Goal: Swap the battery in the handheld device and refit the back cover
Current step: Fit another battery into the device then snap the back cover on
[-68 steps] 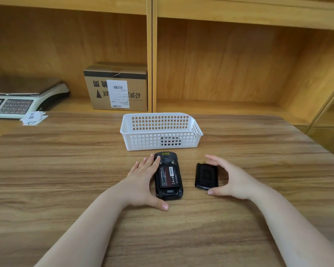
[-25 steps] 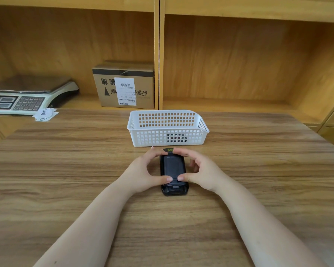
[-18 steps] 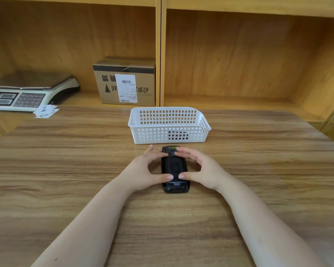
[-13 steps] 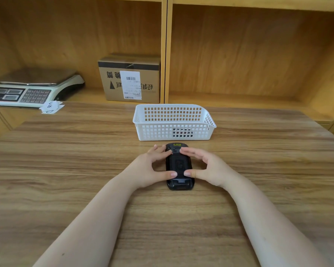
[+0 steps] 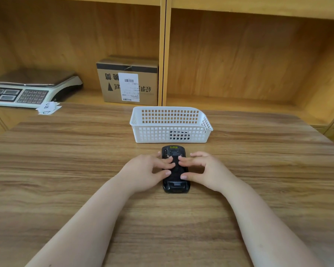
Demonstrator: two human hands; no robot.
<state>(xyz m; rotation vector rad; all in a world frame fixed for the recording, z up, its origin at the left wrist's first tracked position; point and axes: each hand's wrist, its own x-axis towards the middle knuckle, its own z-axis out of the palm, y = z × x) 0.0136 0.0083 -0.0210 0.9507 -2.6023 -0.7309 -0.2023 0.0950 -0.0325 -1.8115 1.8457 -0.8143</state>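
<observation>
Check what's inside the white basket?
Through the white perforated plastic basket's front wall, a dark object shows low on the right side. Its identity and the rest of the floor are hidden by the wall.

Both bare forearms are being extended forward from the bottom corners of the view, converging toward the middle. The left hand (image 5: 145, 173) is being held palm down, its fingers (image 5: 167, 160) being curled inward to the right and its thumb (image 5: 165, 172) being pointed the same way, lower down. The right hand (image 5: 208, 171) is being held in a mirrored pose, its fingers (image 5: 183, 159) being bent to the left and its thumb (image 5: 184, 177) being pressed inward beneath them. The fingertips of the two hands are being brought almost together, with a narrow gap being kept between them. Both wrists are being kept low and nearly straight.
</observation>
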